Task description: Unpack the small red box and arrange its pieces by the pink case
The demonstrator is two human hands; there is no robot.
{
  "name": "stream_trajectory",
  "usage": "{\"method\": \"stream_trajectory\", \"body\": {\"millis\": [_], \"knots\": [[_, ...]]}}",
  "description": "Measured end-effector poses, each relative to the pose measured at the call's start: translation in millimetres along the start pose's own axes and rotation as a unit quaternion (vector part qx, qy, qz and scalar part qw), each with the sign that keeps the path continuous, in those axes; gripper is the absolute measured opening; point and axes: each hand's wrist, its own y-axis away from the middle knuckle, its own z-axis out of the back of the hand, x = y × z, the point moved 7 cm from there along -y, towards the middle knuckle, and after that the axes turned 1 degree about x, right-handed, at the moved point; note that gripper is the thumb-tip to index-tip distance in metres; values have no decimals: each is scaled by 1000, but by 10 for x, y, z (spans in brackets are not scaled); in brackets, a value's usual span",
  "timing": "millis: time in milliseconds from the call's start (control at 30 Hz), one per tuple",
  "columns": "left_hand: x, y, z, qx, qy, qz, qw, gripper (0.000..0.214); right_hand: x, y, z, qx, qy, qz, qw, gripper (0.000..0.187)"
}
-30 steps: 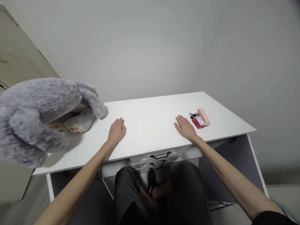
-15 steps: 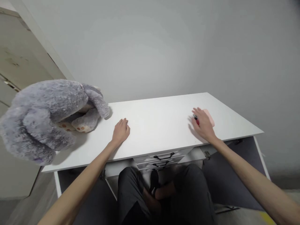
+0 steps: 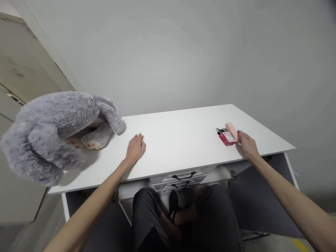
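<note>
My left hand (image 3: 135,148) lies flat and open on the white desk (image 3: 178,136), left of the middle. At the right end of the desk my right hand (image 3: 247,144) rests with its fingers loosely stretched, the fingertips touching the near end of a pink stapler-like object (image 3: 231,128). A small red box (image 3: 227,139) lies just left of that hand, against the pink object. A small dark item (image 3: 218,130) sits behind the red box. Neither hand holds anything.
A large grey plush toy (image 3: 60,129) lies on the desk's left end and hangs over its edge. Drawers with black handles (image 3: 181,175) sit under the desk front, above my dark-trousered legs (image 3: 152,217). A plain wall stands behind the desk, with a door on the left.
My right hand moved from the desk's middle right over the red box, then drew back to the right of the box and the pink object. My left hand stayed in place.
</note>
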Motion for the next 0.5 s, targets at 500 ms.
{"method": "stream_trajectory", "body": {"millis": [500], "knots": [[11,-1,-24,-5,7,-6,1000,48,133,113,-417,53,-19,0,998,60]]}}
